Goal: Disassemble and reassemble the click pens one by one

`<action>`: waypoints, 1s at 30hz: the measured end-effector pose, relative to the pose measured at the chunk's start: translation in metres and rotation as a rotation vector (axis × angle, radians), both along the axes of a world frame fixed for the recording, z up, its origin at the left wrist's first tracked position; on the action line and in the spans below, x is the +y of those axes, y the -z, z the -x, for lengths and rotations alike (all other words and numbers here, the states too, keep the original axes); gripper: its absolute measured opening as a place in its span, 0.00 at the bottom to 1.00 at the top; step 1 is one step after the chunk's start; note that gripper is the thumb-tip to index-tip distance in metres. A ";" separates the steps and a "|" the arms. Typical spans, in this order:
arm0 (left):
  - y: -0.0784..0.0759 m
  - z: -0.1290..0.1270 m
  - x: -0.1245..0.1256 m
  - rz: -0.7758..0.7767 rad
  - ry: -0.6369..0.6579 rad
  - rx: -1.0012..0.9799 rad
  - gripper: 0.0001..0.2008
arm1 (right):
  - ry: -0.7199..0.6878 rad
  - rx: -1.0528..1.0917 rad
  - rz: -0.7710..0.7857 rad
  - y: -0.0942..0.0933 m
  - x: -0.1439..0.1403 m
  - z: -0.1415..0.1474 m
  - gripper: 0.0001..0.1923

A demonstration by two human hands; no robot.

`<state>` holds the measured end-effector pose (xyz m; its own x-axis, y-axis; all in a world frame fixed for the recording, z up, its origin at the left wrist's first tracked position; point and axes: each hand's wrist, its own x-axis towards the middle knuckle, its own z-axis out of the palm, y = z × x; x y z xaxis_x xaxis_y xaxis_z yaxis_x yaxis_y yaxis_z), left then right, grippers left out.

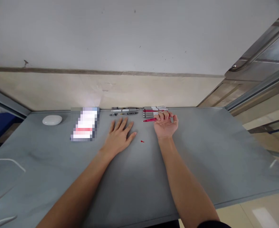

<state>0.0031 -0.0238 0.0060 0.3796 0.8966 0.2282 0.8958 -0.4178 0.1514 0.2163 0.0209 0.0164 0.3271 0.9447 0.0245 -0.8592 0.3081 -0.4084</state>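
My left hand lies palm down on the grey table with its fingers spread and nothing under them that I can see. Just beyond its fingertips is a row of dark and grey pens. My right hand is turned palm up, its fingers curled around a pink pen whose tip points left. Partly hidden behind those fingers lies a second group of pens, white, grey and pink, side by side against the wall. A small red piece rests on the table between my hands.
A phone with a blurred-out lit screen lies left of my left hand. Farther left sits a white rounded case. White cable shows at the left edge. The grey table meets a wall at the back.
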 end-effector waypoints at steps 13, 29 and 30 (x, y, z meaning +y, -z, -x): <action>-0.002 -0.001 0.000 0.013 -0.006 0.007 0.29 | 0.028 -0.015 -0.011 0.004 0.001 0.000 0.12; -0.001 -0.001 0.000 0.005 -0.011 -0.037 0.28 | -0.011 0.086 -0.008 0.003 0.002 0.002 0.12; -0.001 -0.001 -0.001 0.004 -0.011 -0.032 0.28 | -0.016 0.089 -0.013 0.003 0.002 0.002 0.12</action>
